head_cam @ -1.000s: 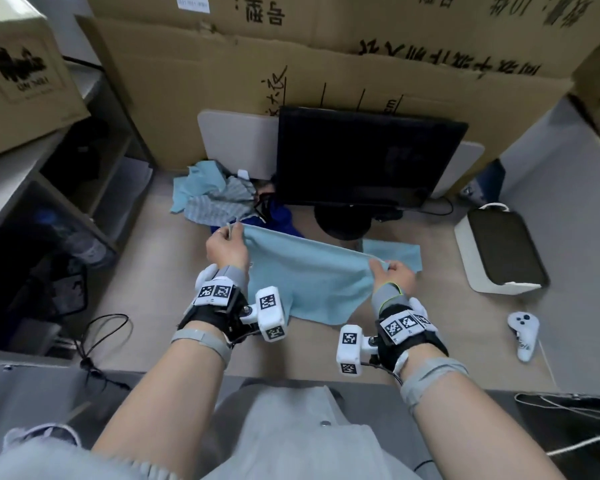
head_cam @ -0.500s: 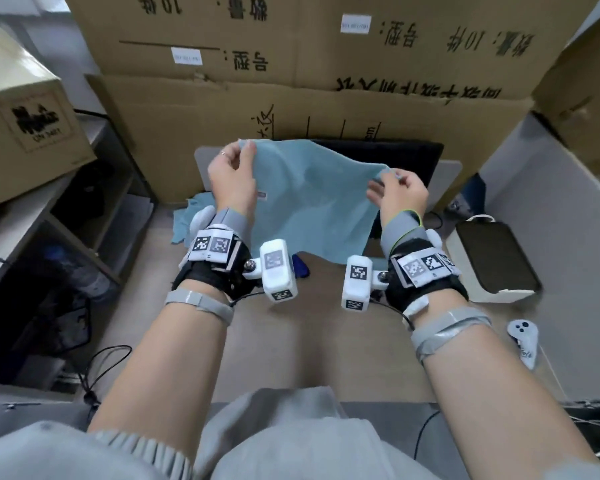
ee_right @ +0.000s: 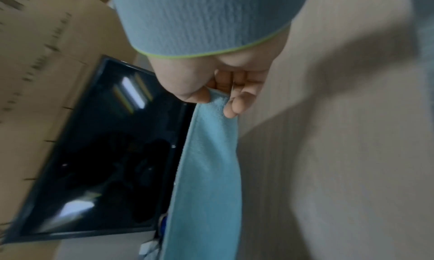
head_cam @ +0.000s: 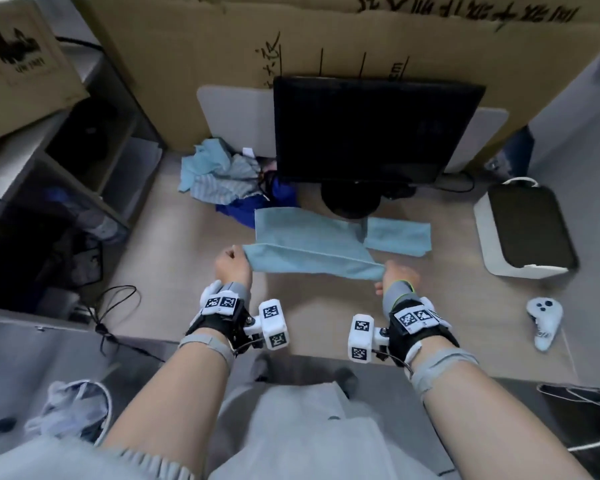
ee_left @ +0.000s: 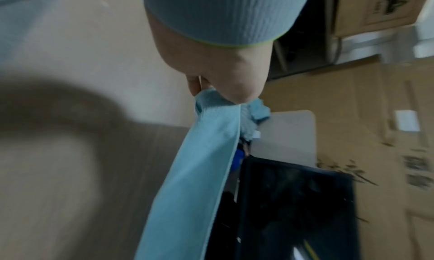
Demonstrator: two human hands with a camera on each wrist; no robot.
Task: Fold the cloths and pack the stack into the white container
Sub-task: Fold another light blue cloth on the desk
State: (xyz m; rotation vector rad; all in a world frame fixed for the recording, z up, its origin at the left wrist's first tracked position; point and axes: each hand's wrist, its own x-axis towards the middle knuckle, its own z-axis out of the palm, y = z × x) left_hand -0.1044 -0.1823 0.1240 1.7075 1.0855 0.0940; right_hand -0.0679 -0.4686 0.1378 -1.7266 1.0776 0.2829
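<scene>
Two hands pinch one light blue cloth (head_cam: 312, 261) in front of the monitor (head_cam: 371, 129): left hand (head_cam: 232, 268) at its left corner, right hand (head_cam: 399, 275) at its right, far edge draped on the desk (head_cam: 187, 258).

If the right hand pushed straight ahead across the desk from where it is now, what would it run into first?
Probably the small folded light-blue cloth lying flat just beyond the right hand, which pinches the light-blue cloth. Past that, the monitor's round base. Depth is uncertain from the head view.
</scene>
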